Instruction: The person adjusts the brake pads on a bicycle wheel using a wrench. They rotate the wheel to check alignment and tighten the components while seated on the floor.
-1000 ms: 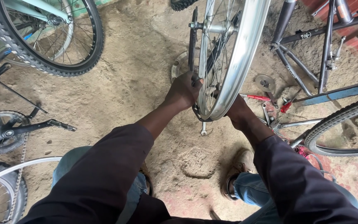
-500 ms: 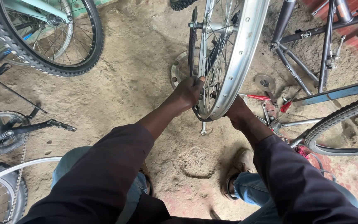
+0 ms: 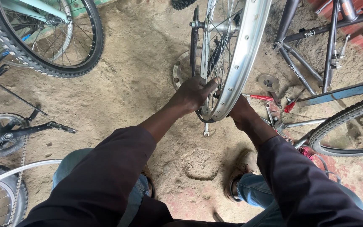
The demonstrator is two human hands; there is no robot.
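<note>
Crouching over the dirt floor [image 3: 118, 84], the person held a bare silver wheel rim [image 3: 241, 71] upright between both hands, its low edge hanging just above the ground between the knees. Left hand [image 3: 195, 93] was curled onto the near side of the rim, fingers folded among the spokes [image 3: 215, 63] and the thumb stretched along the metal. Right hand [image 3: 241, 112] sat behind the rim's far side at the bottom, mostly hidden by it, so I could not tell whether those fingers were clamped or merely resting there. Just below the left hand a small wrench [image 3: 206, 129] lay on the dirt, and beyond that hand a round metal disc [image 3: 182, 69] rested flat beside the wheel. Off to the right of the right hand lay red-handled tools [image 3: 260, 97], loose parts and a grey bicycle frame [image 3: 303, 71], with a tyred wheel [image 3: 345, 126] close by. Away to the left of the left hand stood another tyred wheel [image 3: 51, 46] and a crank with chainring [image 3: 5, 136]. From this hold, I judged 2 risks: if the wheel turned, fingers threaded between spokes could get pinched; and with a loose grip on the hidden side, the rim could tip and drop onto the scattered tools.
</note>
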